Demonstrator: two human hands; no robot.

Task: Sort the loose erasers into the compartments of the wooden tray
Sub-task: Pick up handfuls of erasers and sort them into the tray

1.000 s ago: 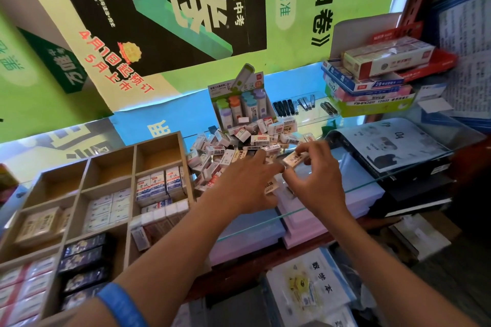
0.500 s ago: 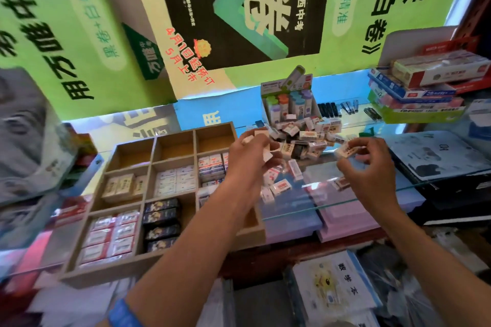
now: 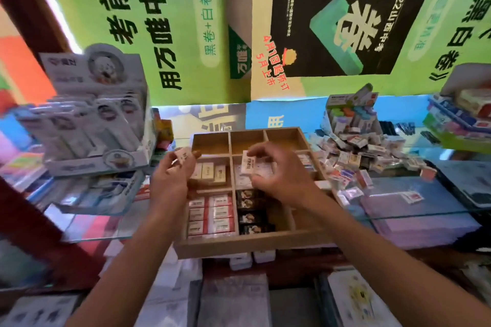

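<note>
A wooden tray [image 3: 249,243] with several compartments sits on the glass counter in front of me. My left hand [image 3: 172,180] pinches a cream eraser [image 3: 183,156] above the tray's left edge. My right hand [image 3: 281,178] pinches a white eraser [image 3: 248,164] over the middle compartments. Cream erasers [image 3: 211,172], white and red ones [image 3: 211,214] and black ones [image 3: 251,214] fill some compartments. The back row looks bare. A pile of loose erasers [image 3: 364,154] lies to the right of the tray.
A display box of packaged stationery [image 3: 93,119] stands at the left on the glass. A small display stand [image 3: 350,114] rises behind the pile. Stacked boxes [image 3: 462,117] sit at the far right. Notebooks [image 3: 414,210] lie under the glass.
Both hands have moved left from the loose pile to above the tray, each carrying an eraser. My view has swung left, so the tray is now in the centre.
</note>
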